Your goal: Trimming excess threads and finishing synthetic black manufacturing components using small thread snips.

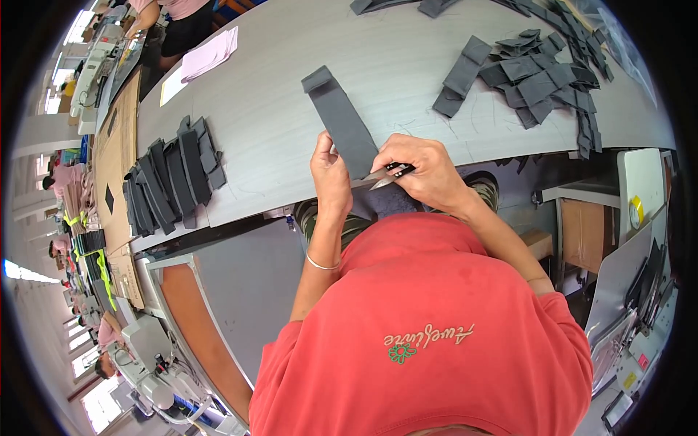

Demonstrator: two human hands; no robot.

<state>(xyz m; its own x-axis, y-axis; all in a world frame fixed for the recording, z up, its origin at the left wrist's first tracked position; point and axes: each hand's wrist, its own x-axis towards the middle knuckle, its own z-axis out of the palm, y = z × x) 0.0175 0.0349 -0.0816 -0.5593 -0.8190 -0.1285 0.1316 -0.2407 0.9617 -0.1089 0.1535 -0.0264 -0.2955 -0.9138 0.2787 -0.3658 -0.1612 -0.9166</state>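
Note:
A dark grey fabric strip (340,120) with a folded far end stretches over the near edge of the table, close to my body. My left hand (331,174) pinches its left side, thumb up along the cloth. In my right hand (422,167) are small thread snips (389,174) with black grips and pointed metal blades. The blades lie at the strip's near end; whether they touch the cloth I cannot tell. My right fingers also press by the strip's right edge.
Stacked grey strips (174,171) lie at the table's left. A loose heap of similar pieces (534,76) is at the right, with more along the far edge. Pink sheets (209,54) rest far left, near another person (182,22). Sewing machines (149,363) stand beyond the table.

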